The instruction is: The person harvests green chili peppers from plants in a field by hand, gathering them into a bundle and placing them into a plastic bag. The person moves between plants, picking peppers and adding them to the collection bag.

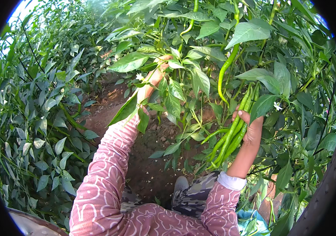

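A bunch of several long green chili peppers (233, 134) is gripped in my right hand (249, 121), stems up and tips hanging to the lower left. My left hand (160, 69) reaches in among the leaves of a pepper plant (182, 85). Leaves cover most of its fingers, so what it touches is hidden. Between the two hands a long, wavy green chili pepper (225, 67) hangs from the plant. Another curled chili pepper (190, 26) hangs higher up, above and right of my left hand.
Dense pepper plants (38, 132) line the left side, and more foliage crowds the right. A bare soil path (147, 156) runs between them. At the lower right a light blue bag (252, 222) lies by my right sleeve. My shoe (181, 184) stands on the soil.
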Demonstrator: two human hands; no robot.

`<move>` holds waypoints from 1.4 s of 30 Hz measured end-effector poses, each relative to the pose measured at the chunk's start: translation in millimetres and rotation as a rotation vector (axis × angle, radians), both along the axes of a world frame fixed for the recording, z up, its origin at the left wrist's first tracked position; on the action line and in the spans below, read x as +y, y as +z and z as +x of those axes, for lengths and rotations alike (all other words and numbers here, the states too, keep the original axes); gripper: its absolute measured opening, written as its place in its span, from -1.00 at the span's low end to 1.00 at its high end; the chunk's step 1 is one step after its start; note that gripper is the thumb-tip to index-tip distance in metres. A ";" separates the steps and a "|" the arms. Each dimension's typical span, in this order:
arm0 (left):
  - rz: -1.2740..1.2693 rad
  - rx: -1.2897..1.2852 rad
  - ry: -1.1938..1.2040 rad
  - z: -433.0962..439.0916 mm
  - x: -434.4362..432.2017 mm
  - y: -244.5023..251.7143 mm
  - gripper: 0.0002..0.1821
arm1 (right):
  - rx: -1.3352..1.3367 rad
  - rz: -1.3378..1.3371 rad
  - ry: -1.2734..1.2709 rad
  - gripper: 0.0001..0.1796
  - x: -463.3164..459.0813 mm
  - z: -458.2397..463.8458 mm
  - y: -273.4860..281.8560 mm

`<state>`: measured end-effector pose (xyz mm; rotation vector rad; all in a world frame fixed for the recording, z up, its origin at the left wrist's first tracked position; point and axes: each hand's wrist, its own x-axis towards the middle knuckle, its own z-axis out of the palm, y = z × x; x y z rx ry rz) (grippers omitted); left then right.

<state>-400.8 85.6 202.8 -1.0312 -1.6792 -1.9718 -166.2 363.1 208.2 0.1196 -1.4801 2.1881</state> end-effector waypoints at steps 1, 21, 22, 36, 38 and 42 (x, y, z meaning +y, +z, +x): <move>-0.052 -0.063 0.017 -2.6 2.2 2.8 -0.69 | 0.026 -0.005 0.029 -0.59 -0.4 0.8 1.0; -0.294 0.107 0.395 32.8 -21.0 26.2 -0.75 | -0.076 0.059 0.011 -0.52 -16.0 9.7 12.1; 0.040 -0.124 -0.012 33.2 -23.3 29.1 -0.80 | -0.074 0.071 0.020 -0.52 -16.8 9.1 12.0; 0.669 0.183 0.709 198.2 -159.1 98.1 -0.83 | 0.045 0.039 0.220 -0.55 -25.5 6.4 10.6; 0.771 0.288 0.854 240.5 -178.4 112.8 -0.81 | 0.049 0.029 0.258 -0.52 -26.6 6.8 10.9; 0.513 0.582 0.737 298.0 -174.1 124.3 -0.70 | 0.041 0.002 0.302 -0.46 -32.1 8.7 12.4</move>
